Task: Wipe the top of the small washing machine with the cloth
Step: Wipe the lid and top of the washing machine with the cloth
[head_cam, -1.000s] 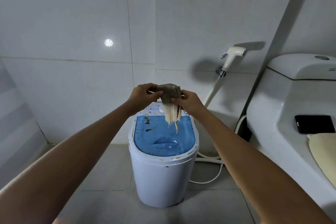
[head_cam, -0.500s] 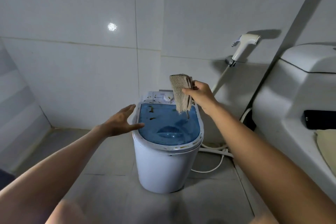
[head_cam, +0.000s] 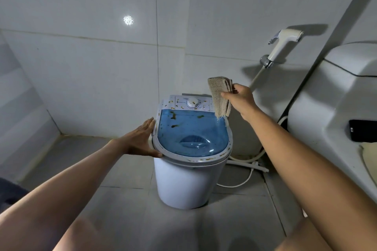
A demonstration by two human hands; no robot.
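Cloth is pinched in right hand, hung above lid's upper-right corner; lid lies lower-left. Left hand, open, is braced on rim.

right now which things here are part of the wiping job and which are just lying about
In the job:
cloth in right hand
small washing machine, left hand on its rim

Lying about:
spray nozzle
toilet
black phone

Dim — wall glare, wide-angle bowing.
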